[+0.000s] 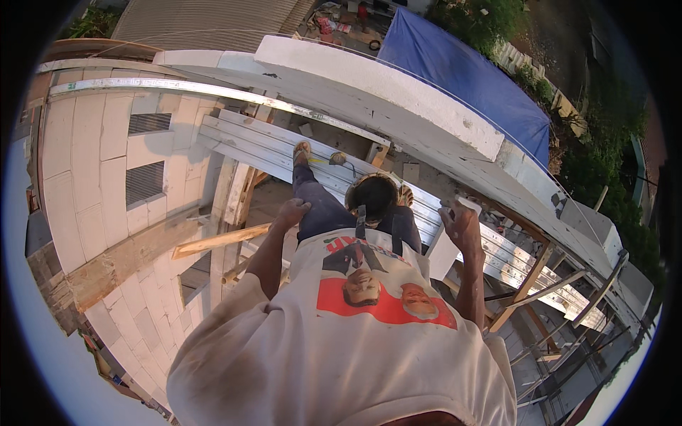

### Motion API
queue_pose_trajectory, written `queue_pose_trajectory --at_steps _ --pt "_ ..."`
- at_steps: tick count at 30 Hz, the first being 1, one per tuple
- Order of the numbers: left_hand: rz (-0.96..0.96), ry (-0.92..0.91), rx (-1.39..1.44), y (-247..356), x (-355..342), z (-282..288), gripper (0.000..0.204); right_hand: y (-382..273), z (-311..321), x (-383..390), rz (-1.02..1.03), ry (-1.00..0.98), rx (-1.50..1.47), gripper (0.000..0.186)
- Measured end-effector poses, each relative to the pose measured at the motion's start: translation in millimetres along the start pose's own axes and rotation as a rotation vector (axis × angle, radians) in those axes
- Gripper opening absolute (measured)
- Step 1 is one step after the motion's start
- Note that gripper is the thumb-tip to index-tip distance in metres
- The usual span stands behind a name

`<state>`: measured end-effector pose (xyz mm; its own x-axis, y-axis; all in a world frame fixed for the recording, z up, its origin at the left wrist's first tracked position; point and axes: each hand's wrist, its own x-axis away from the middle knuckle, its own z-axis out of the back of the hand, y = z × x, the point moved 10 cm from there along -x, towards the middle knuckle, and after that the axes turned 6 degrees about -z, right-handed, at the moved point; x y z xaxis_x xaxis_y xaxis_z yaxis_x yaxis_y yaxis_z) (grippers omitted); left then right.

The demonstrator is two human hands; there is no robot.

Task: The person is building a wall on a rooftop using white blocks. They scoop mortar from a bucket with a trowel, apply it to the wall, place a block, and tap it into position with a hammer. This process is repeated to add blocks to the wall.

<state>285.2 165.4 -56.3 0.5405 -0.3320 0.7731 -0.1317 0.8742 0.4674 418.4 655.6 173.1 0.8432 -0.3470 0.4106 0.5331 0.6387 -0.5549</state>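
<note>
My left hand (295, 213) is closed beside my dark left thigh; what it holds, if anything, I cannot make out. My right hand (460, 226) grips a white panel or block (442, 252), partly hidden by the hand and my shirt. My sandaled left foot (302, 151) rests on a ribbed metal plank (234, 131). On the plank near it lies a small grey tool (337, 158), too small to identify. A round, dark-centred bucket-like container (373, 195) sits between my legs, beside the right one.
A white block parapet (383, 92) runs along the plank, with a blue tarp (462, 78) beyond and below. Left are block walls (92, 156) with openings and a loose timber (213, 243) over a drop. Right stand wooden and metal scaffold poles (526, 287).
</note>
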Motion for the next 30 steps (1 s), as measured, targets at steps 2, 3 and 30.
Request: queue_pose_trajectory --at_steps 2,3,30 --pt "-0.087 0.046 -0.015 -14 -18 50 0.047 14 -83 -11 0.013 -0.143 -0.014 0.026" --pt "-0.133 0.059 -0.025 -27 -30 76 0.046 13 -109 -10 0.025 -0.121 -0.05 0.028" --pt "-0.223 -0.322 0.131 -163 -137 278 0.046 -92 -437 173 -0.947 -0.005 -0.783 0.037"
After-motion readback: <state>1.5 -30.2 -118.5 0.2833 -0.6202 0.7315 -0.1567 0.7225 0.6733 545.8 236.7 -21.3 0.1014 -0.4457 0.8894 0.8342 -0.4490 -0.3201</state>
